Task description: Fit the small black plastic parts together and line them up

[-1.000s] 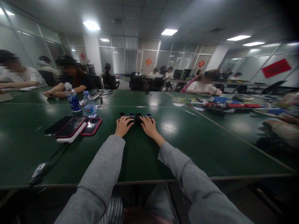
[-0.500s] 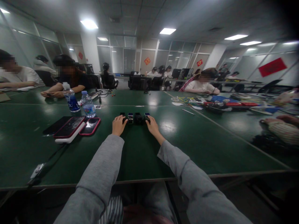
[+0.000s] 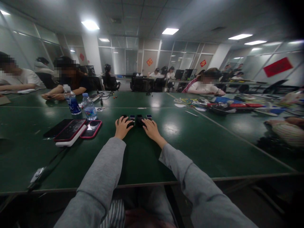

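Note:
A row of several small dark boxes sits on the green table in front of me; their exact kind cannot be made out. My left hand [image 3: 122, 127] lies over the leftmost box, fingers spread, its thumb reaching to the second box [image 3: 132, 117], which has a pale-edged top. The third box [image 3: 139, 119] is all black, and the fingertips of my right hand [image 3: 151, 129] touch or hover at its right side. Behind the right fingers shows the rightmost box [image 3: 148, 116], partly hidden. The fingers of my right hand are stretched out and apart.
To the left lie phones [image 3: 91, 129] and a white power bank [image 3: 71, 136] with a cable. Beyond them stand two water bottles [image 3: 89, 107]. A pen [image 3: 191, 113] and a pile of tools and wires [image 3: 225, 106] lie right. People sit across the table.
My right hand has shifted left from the rightmost box to the black third box, its fingers spreading. My left hand has opened wider, its thumb moving right towards the second box.

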`<action>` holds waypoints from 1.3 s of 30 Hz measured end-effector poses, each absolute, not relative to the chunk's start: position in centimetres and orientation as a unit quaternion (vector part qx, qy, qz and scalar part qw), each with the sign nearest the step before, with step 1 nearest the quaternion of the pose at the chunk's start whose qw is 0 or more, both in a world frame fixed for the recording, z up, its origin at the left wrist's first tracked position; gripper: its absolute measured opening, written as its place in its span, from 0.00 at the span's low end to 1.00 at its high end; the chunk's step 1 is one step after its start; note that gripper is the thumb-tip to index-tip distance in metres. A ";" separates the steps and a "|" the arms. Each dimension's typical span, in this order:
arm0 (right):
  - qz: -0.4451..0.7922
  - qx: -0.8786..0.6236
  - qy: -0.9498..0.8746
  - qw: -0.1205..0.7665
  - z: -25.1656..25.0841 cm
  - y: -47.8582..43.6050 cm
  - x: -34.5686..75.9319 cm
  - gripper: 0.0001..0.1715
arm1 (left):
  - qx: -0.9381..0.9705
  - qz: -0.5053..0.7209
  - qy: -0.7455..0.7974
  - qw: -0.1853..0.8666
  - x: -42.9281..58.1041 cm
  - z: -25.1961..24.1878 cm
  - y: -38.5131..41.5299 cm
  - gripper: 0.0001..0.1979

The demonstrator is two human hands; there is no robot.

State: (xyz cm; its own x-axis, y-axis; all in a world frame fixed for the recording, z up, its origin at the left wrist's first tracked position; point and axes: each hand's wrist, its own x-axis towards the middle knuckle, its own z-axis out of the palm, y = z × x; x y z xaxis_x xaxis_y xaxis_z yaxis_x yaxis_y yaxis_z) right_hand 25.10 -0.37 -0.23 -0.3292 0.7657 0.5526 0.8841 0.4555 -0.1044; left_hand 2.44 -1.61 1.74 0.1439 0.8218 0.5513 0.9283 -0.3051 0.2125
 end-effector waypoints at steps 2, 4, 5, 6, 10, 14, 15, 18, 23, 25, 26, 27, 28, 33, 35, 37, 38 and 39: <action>-0.107 -0.513 -0.810 0.262 -0.3 -0.3 24.9 0.27 | -0.747 -0.297 -0.587 0.096 2.6 1.7 -1.6 0.15; -0.114 -0.517 -0.807 0.262 -0.4 -0.3 24.7 0.27 | -0.745 -0.297 -0.588 0.104 2.9 1.8 -1.6 0.14; -0.119 -0.518 -0.806 0.263 -0.3 -0.3 24.6 0.27 | -0.744 -0.297 -0.588 0.106 3.0 1.8 -1.6 0.14; -0.124 -0.518 -0.804 0.264 -0.3 -0.3 24.4 0.27 | -0.744 -0.297 -0.589 0.107 3.1 1.9 -1.7 0.14; -0.145 -0.521 -0.799 0.263 -0.1 -0.2 23.6 0.27 | -0.744 -0.301 -0.587 0.109 3.4 2.0 -1.7 0.13; -0.151 -0.520 -0.798 0.264 -0.3 0.1 23.4 0.27 | -0.746 -0.299 -0.585 0.109 3.5 1.9 -1.6 0.14; -0.150 -0.520 -0.798 0.265 -0.4 0.1 23.4 0.27 | -0.746 -0.296 -0.587 0.109 3.5 1.9 -1.6 0.14; -0.146 -0.517 -0.799 0.270 -0.4 -0.1 23.4 0.27 | -0.745 -0.291 -0.590 0.113 3.6 1.9 -1.7 0.16; -0.143 -0.551 -0.753 0.331 0.2 -0.5 24.1 0.28 | -0.715 -0.313 -0.615 0.109 3.3 2.4 -2.1 0.20; -0.124 -0.584 -0.714 0.365 0.3 -0.4 24.9 0.26 | -0.686 -0.329 -0.642 0.094 2.8 2.7 -2.1 0.21; -0.110 -0.600 -0.698 0.376 0.3 -0.2 25.3 0.25 | -0.671 -0.336 -0.656 0.082 2.5 2.8 -2.0 0.21; -0.094 -0.612 -0.686 0.382 0.3 0.0 25.8 0.23 | -0.657 -0.342 -0.668 0.069 2.2 2.8 -2.0 0.22; -0.076 -0.620 -0.680 0.384 0.2 0.2 26.2 0.22 | -0.647 -0.347 -0.677 0.056 1.9 2.8 -1.9 0.22; 0.003 -0.607 -0.705 0.367 -0.6 0.9 27.0 0.21 | -0.642 -0.338 -0.688 0.001 0.9 2.3 -1.3 0.19; 0.017 -0.597 -0.717 0.358 -0.7 1.0 26.9 0.22 | -0.654 -0.331 -0.680 -0.015 0.8 2.1 -1.2 0.19; 0.024 -0.594 -0.723 0.352 -0.7 1.0 26.9 0.23 | -0.661 -0.334 -0.671 -0.021 0.9 1.9 -1.1 0.19; 0.027 -0.593 -0.725 0.351 -0.7 1.1 26.9 0.23 | -0.663 -0.338 -0.668 -0.020 0.9 1.9 -1.0 0.19; 0.030 -0.592 -0.725 0.351 -0.7 1.1 26.9 0.23 | -0.664 -0.341 -0.665 -0.019 0.9 1.8 -1.0 0.19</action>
State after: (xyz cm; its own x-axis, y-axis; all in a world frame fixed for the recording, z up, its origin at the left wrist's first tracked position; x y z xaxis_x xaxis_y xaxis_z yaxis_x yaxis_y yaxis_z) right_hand 26.95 1.09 -0.72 -0.0543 0.8790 0.4737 0.8374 0.2985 -0.4579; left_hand 0.87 -1.00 1.78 -0.1162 0.8964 0.4278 0.8698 -0.1161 0.4796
